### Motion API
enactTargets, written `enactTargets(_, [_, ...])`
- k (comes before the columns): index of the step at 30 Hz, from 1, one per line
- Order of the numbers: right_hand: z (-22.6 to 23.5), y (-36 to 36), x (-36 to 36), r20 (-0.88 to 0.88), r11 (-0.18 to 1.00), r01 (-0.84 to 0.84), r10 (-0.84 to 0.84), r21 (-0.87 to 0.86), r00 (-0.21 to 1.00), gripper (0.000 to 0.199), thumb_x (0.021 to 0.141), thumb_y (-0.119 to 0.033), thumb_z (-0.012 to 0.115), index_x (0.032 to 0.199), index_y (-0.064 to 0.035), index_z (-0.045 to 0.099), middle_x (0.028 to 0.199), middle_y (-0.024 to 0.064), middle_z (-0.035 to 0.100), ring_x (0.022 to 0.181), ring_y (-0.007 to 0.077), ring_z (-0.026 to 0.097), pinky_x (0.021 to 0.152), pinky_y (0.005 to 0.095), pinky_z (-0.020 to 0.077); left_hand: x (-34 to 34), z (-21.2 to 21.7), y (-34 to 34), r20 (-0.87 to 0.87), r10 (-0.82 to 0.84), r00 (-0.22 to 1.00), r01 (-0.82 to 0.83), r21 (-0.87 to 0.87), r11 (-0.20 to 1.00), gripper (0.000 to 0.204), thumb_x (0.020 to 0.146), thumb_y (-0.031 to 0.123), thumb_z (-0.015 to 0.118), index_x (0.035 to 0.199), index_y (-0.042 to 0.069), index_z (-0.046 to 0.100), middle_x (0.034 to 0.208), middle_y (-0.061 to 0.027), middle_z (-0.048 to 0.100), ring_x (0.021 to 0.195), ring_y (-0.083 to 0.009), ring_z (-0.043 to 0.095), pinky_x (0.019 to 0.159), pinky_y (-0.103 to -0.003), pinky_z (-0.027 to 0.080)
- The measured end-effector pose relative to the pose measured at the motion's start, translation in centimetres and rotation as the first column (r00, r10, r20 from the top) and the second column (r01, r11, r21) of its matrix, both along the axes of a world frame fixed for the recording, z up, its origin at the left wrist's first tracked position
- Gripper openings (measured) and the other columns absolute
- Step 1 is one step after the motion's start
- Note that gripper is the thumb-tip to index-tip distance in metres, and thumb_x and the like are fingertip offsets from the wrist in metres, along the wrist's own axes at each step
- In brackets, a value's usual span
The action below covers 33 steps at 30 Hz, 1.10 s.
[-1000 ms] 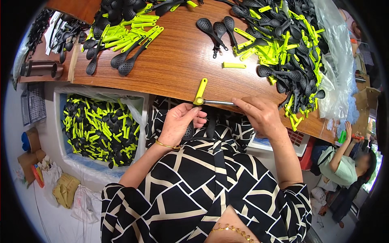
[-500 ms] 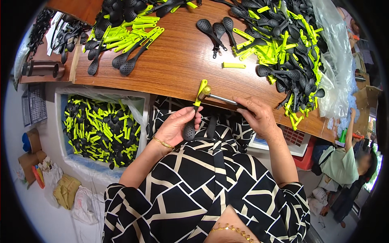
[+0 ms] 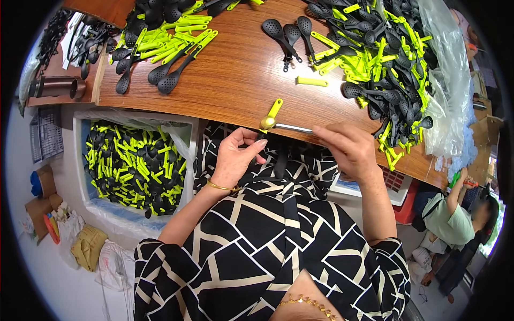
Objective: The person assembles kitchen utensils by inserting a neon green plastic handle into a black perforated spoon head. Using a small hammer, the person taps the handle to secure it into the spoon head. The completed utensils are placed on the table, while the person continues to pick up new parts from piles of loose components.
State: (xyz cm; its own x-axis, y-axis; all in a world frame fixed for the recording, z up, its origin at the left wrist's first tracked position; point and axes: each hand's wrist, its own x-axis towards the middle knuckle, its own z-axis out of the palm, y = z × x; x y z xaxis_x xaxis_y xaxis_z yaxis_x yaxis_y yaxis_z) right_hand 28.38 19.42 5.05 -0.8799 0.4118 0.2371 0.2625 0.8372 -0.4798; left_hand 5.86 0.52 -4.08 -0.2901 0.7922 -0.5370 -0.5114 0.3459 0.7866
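At the table's front edge, my left hand grips a slotted spoon by its black lower part. Its lime-green handle points away from me over the wood, while the bowl is hidden behind my fingers. My right hand is closed round the dark grip of a small hammer with a metal shaft. The hammer's brass-coloured head is over the lower end of the green handle, seemingly touching it. Farther up the table lie a loose green handle and several black slotted spoons.
A big heap of black spoons and green handles covers the table's right, beside clear plastic sheeting. Joined spoons lie at the left. Below stands a white lined bin full of them. A person works at far right.
The spoon's green handle has tilted rightward, and its bowl has gone out of sight behind my left hand. My left wrist has turned. The hammer head has moved slightly left and down.
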Motion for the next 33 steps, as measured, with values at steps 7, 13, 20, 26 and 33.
enactTargets(7, [-2.5, -0.9, 1.0, 0.086, 0.997, 0.058, -0.053, -0.047, 0.995, 0.040, 0.090, -0.010, 0.081, 0.128, -0.0227, 0.080, 0.093, 0.0058, 0.075, 0.082, 0.0253, 0.073, 0.069, 0.0377, 0.0592, 0.3, 0.1, 0.1, -0.019, -0.015, 1.000, 0.015, 0.008, 1.000, 0.016, 0.102, 0.010, 0.077, 0.110, 0.000, 0.068, 0.095, -0.0073, 0.071, 0.071, -0.0127, 0.069, 0.068, -0.023, 0.054])
enactTargets(13, [-4.0, 0.1, 2.1, 0.066, 0.917, 0.142, -0.127, -0.374, 0.990, 0.035, 0.096, -0.013, 0.078, 0.132, -0.0138, 0.077, 0.096, 0.0132, 0.076, 0.085, 0.0340, 0.072, 0.077, 0.0418, 0.0571, -0.3, 0.7, 0.7, 0.000, -0.098, 0.995, 0.098, -0.045, 0.994, 0.031, 0.109, 0.028, 0.070, 0.120, -0.001, 0.073, 0.096, -0.0074, 0.075, 0.064, -0.0066, 0.056, 0.064, -0.021, 0.047])
enactTargets(20, [-3.0, 2.7, 3.7, 0.110, 0.975, 0.195, -0.184, -0.107, 0.977, 0.028, 0.094, -0.015, 0.080, 0.122, -0.0113, 0.080, 0.098, 0.0106, 0.077, 0.092, 0.0309, 0.072, 0.083, 0.0413, 0.0548, -1.2, 0.9, 0.3, -0.074, -0.163, 0.984, 0.155, -0.103, 0.983, 0.032, 0.108, 0.026, 0.068, 0.119, -0.003, 0.078, 0.080, -0.0064, 0.073, 0.068, -0.0094, 0.061, 0.065, -0.023, 0.047])
enactTargets(26, [-3.3, 5.3, 4.8, 0.068, 0.886, 0.396, -0.422, 0.239, 0.904, 0.026, 0.090, -0.012, 0.080, 0.116, -0.0141, 0.080, 0.115, 0.0056, 0.075, 0.111, 0.0288, 0.068, 0.097, 0.0433, 0.0466, -7.2, -2.5, -8.4, -0.634, 0.061, 0.771, -0.082, -0.004, 0.997, 0.021, 0.108, 0.012, 0.067, 0.120, -0.003, 0.075, 0.096, -0.0065, 0.080, 0.087, -0.0076, 0.068, 0.079, -0.025, 0.052])
enactTargets(33, [-4.5, 5.8, -5.0, -0.100, 0.939, 0.267, -0.251, 0.218, 0.963, 0.029, 0.085, -0.016, 0.083, 0.113, -0.0169, 0.079, 0.121, 0.0031, 0.072, 0.121, 0.0293, 0.063, 0.107, 0.0469, 0.0430, -19.7, -12.9, -25.4, -0.947, -0.319, -0.018, -0.562, -0.255, 0.787, 0.056, 0.099, 0.025, 0.076, 0.147, 0.001, 0.061, 0.148, -0.0249, 0.060, 0.120, -0.0364, 0.068, 0.108, -0.047, 0.052])
